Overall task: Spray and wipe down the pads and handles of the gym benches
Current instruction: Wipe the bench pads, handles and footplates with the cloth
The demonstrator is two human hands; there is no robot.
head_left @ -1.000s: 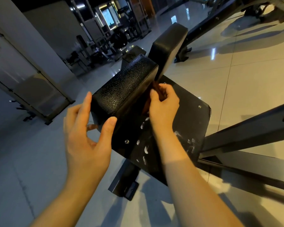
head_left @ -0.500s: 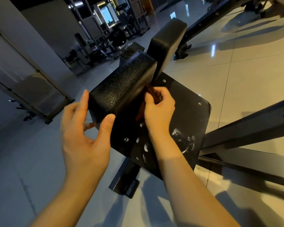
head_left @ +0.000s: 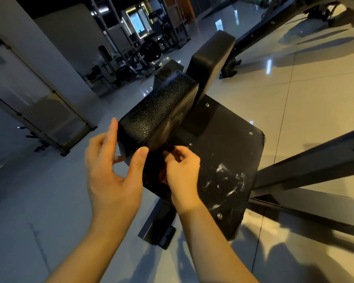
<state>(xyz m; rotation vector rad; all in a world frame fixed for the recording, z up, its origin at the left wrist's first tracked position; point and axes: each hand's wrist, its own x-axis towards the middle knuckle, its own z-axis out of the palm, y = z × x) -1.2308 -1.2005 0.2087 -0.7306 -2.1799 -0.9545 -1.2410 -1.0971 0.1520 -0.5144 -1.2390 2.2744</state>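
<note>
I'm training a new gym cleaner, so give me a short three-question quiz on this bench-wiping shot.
1. True or false: the left hand grips the dark cloth.
2. The white smears lie on: A the textured pad, B the flat plate, C the floor.
3. Fill in: the smooth pad stands ___ the textured pad.
Key: 1 false, the right hand pinches the dark cloth, left hand open; 2 B; 3 behind.

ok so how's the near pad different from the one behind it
The near pad has a pebbled skin; the far pad looks smooth. The near pad sits lower, the far pad stands taller behind it. The left hand and the right hand, pinching a dark cloth, are at the near pad; nothing touches the far pad. Both are black.
</note>
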